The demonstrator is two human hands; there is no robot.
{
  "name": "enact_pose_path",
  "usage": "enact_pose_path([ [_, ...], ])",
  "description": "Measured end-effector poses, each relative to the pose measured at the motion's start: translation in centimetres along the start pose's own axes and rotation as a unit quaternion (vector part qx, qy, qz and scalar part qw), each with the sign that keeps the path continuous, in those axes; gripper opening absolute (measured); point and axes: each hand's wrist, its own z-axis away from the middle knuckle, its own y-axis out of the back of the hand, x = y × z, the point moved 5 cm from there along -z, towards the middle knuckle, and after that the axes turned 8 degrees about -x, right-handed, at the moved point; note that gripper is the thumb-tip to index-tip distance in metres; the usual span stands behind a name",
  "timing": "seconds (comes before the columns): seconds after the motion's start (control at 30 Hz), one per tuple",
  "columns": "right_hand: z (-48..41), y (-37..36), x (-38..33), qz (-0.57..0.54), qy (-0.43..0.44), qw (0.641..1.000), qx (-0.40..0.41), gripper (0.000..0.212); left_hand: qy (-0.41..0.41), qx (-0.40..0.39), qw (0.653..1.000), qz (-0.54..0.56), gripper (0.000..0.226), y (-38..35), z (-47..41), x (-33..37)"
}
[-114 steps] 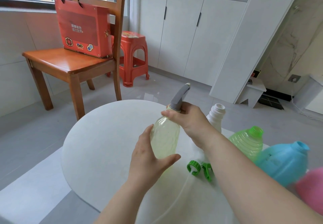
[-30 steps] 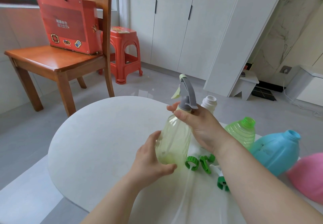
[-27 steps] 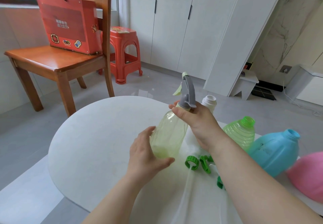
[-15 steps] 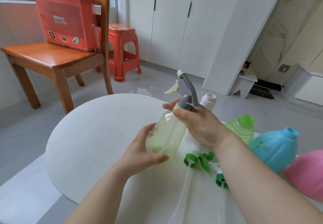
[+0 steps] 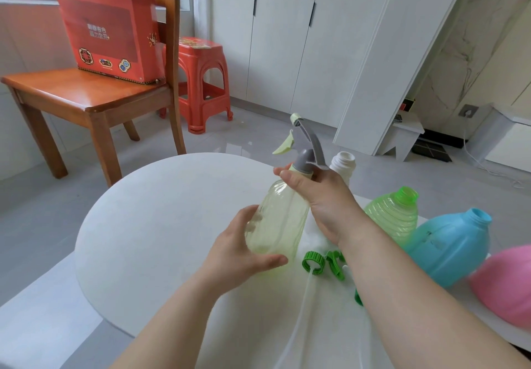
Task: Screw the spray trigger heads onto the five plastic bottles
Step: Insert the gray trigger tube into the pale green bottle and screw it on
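Observation:
A pale yellow clear bottle [image 5: 277, 222] is held tilted over the white round table [image 5: 149, 225]. My left hand [image 5: 238, 253] grips its base. My right hand [image 5: 321, 199] is closed around its neck, at the collar of the grey spray trigger head [image 5: 306, 144] that sits on top. Behind my right hand a white bottle [image 5: 342, 164] stands with its neck uncapped. To the right stand a green ribbed bottle [image 5: 393, 213], a blue bottle [image 5: 448, 242] and a pink bottle [image 5: 505, 282], none with a head on it. A green trigger head [image 5: 321, 263] with a clear tube lies on the table under my right forearm.
A wooden chair [image 5: 86, 95] with a red box [image 5: 109, 29] stands beyond the table on the left. A red plastic stool [image 5: 201, 81] stands behind it. White cabinets [image 5: 287, 38] line the back wall. Another green part [image 5: 357, 296] peeks out beside my right forearm.
The bottle has been turned and tilted between my hands; the grey trigger head has swung round, its nozzle now pointing left and away. Both hands kept their hold.

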Motion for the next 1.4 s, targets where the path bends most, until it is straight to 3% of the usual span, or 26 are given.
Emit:
enact_pose_path([
  [0.07, -0.1, 0.0, 0.1, 0.029, 0.004, 0.998, 0.054, 0.021, 0.001, 0.073, 0.996, -0.053, 0.093, -0.6, 0.5, 0.4],
  [0.13, 0.0, -0.5, 0.1, 0.035, -0.001, 0.998, 0.052, 0.017, -0.009, 0.090, 0.994, -0.067, 0.096, -0.8, 0.6, 0.6],
  [0.23, 0.3, -1.1, -0.2, 0.019, -0.002, 0.999, -0.036, 0.021, -0.028, -0.014, 0.999, -0.006, 0.092, -0.5, 0.2, 0.7],
  [0.3, 0.7, -1.1, -0.6, 0.033, 0.000, 0.995, -0.098, 0.013, -0.022, -0.067, 0.997, 0.039, 0.084, -0.4, 0.0, 0.6],
  [0.4, 1.2, -0.9, -1.2, 0.067, -0.004, 0.986, -0.156, 0.010, -0.030, -0.074, 0.996, 0.035, 0.081, -0.6, 0.1, 0.5],
  [0.47, 1.3, -0.6, -1.6, 0.080, -0.011, 0.983, -0.166, 0.022, -0.041, -0.082, 0.995, 0.033, 0.077, -0.6, 0.4, 0.9],
  [0.53, 1.1, -0.2, -1.8, 0.075, -0.021, 0.988, -0.134, 0.029, -0.042, -0.069, 0.996, 0.044, 0.073, -0.1, 0.4, 1.3],
  [0.63, 0.7, -0.8, -1.7, 0.028, 0.001, 0.999, -0.037, 0.014, -0.049, -0.008, 0.998, 0.036, 0.073, 0.1, 0.6, 1.7],
  [0.7, 0.6, -1.0, -1.2, 0.000, 0.029, 0.997, 0.073, 0.027, -0.056, 0.028, 0.998, 0.019, 0.078, 0.0, 0.7, 1.9],
  [0.77, 0.6, -0.9, -1.2, 0.012, 0.023, 0.993, 0.116, 0.034, -0.055, 0.016, 0.998, 0.020, 0.081, 0.2, 0.7, 2.1],
  [0.8, 0.5, -0.8, -1.5, 0.018, 0.013, 0.996, 0.086, 0.036, -0.052, -0.011, 0.998, 0.025, 0.080, 0.3, 0.8, 2.1],
  [0.9, 0.7, -1.3, -2.4, 0.022, -0.017, 0.992, -0.120, 0.026, -0.038, -0.085, 0.995, 0.038, 0.072, 0.5, 1.1, 2.0],
  [0.93, 0.7, -1.2, -2.6, 0.034, -0.006, 0.989, -0.142, 0.022, -0.036, -0.089, 0.994, 0.044, 0.073, 0.6, 1.2, 2.0],
  [1.1, 0.0, -1.0, -3.0, 0.006, 0.065, 0.998, -0.020, 0.033, -0.040, -0.046, 0.996, 0.058, 0.088, 0.2, 1.1, 1.8],
  [1.27, 0.0, -1.3, -3.3, 0.024, 0.029, 0.988, -0.152, 0.018, -0.041, -0.057, 0.997, 0.031, 0.074, 0.3, 1.1, 1.7],
  [1.33, -0.1, -0.9, -3.0, 0.034, 0.031, 0.994, -0.099, 0.022, -0.033, -0.044, 0.998, 0.033, 0.070, 0.3, 1.2, 1.9],
  [1.4, -0.2, -0.7, -2.8, 0.036, 0.056, 0.998, 0.004, 0.031, -0.030, -0.006, 0.999, 0.040, 0.070, 0.3, 1.2, 2.0],
])
